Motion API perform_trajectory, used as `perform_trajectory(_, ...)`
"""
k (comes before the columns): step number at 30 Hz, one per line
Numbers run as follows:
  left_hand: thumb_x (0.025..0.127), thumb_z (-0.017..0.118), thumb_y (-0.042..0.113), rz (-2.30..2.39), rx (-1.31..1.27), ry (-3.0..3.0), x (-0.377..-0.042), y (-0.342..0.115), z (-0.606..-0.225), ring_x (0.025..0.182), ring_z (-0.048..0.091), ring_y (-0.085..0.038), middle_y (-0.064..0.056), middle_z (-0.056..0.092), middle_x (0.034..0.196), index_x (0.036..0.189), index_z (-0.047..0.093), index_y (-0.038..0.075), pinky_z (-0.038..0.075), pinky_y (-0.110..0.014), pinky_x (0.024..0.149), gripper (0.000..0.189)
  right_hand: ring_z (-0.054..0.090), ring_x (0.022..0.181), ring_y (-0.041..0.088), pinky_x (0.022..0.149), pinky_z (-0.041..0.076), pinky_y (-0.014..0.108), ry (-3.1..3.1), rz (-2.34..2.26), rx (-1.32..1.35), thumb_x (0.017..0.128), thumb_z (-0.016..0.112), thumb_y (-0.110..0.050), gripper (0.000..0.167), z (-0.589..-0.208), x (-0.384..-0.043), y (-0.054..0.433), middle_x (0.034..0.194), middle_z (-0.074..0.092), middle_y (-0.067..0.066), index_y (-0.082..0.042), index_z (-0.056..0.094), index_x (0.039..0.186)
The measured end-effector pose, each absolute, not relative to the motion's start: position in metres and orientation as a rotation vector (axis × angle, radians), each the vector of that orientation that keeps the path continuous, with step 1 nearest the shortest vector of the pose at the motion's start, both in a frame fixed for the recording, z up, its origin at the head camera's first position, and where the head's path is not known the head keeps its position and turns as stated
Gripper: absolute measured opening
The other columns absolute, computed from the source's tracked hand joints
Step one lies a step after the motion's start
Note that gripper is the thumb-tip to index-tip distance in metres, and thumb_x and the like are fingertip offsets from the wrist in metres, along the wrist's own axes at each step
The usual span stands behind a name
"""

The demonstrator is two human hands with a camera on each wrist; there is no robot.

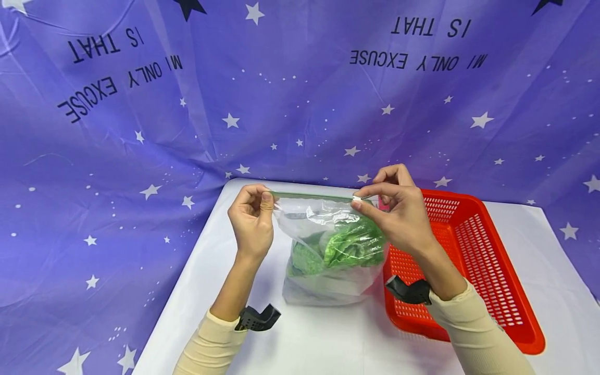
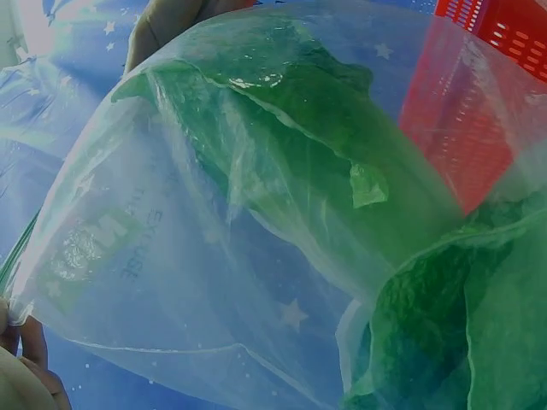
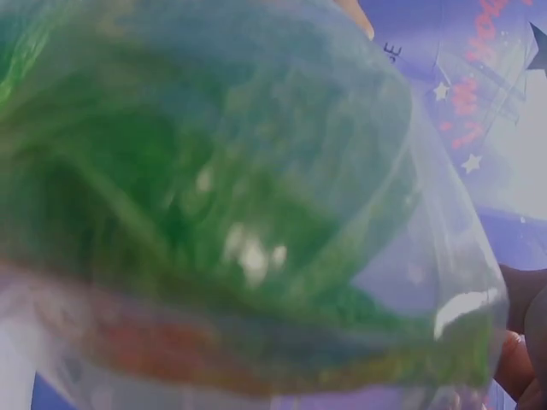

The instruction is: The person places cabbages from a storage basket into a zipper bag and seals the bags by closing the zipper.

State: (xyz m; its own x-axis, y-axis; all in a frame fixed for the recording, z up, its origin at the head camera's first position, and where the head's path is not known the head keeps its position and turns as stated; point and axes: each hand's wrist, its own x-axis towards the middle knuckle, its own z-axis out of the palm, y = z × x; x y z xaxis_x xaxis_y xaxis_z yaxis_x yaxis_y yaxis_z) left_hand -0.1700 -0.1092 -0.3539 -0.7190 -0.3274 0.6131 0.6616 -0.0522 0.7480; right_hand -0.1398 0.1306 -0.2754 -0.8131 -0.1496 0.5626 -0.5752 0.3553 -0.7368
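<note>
A clear zip bag (image 1: 323, 291) stands upright on the table with green lettuce leaves (image 1: 353, 245) inside. Along its top runs a green zip strip (image 1: 314, 196) with a white slider (image 1: 357, 198) near the right end. My left hand (image 1: 253, 224) pinches the top left corner between thumb and fingers. With thumb and index finger, my right hand (image 1: 403, 208) pinches the slider. Leaves (image 2: 291, 171) press against the clear film in the left wrist view. The right wrist view is blurred, with part of the right hand (image 3: 523, 350) at the bag's edge.
A red perforated plastic basket (image 1: 508, 271) stands right of the bag, under and beside my right forearm. The white table (image 1: 300, 344) ends at a purple star-printed cloth (image 1: 290, 104) behind and to the left. Black camera mounts (image 1: 260, 317) sit on both wrists.
</note>
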Motion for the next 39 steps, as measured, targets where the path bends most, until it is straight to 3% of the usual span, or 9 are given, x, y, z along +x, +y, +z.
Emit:
perform_trajectory(7,0.093,0.061,-0.004,-1.844,-0.346,-1.547,-0.172,-0.112,-0.355,0.064,0.060,-0.017,-0.008,0.064,0.073,0.090,0.055,-0.014,0.048,-0.021,0.057,0.012,0.037,0.072,0.016,0.051,0.035,0.019,-2.244,1.419,0.609,0.075,0.078,0.012,0.011,-0.274,-0.137,0.137,0.106,0.040,0.018,0.008,0.073,0.084)
perform_trajectory(14,0.093,0.062,-0.004,-1.845,-0.311,-1.560,-0.174,-0.116,-0.356,0.064,0.059,-0.015,-0.009,0.064,0.073,0.089,0.057,-0.012,0.049,-0.021,0.057,0.010,0.034,0.064,0.021,0.050,0.031,0.019,-2.224,1.408,0.601,0.074,0.080,0.010,0.013,-0.288,-0.147,0.150,0.105,0.040,0.013,0.003,0.075,0.084)
perform_trajectory(23,0.093,0.061,-0.004,-1.849,-0.297,-1.573,-0.175,-0.120,-0.356,0.065,0.059,-0.015,-0.008,0.063,0.073,0.090,0.056,-0.013,0.049,-0.021,0.059,0.011,0.035,0.059,0.015,0.049,0.029,0.022,-2.236,1.310,0.652,0.074,0.084,0.002,0.016,-0.296,-0.152,0.166,0.102,0.042,0.004,-0.008,0.078,0.085)
perform_trajectory(39,0.093,0.062,-0.003,-1.830,-0.280,-1.590,-0.174,-0.123,-0.357,0.063,0.059,-0.015,-0.010,0.064,0.072,0.089,0.056,-0.014,0.049,-0.021,0.058,0.013,0.033,0.047,0.008,0.044,0.029,0.019,-2.292,1.082,0.653,0.072,0.086,-0.002,0.017,-0.291,-0.141,0.175,0.095,0.047,0.000,-0.013,0.078,0.084)
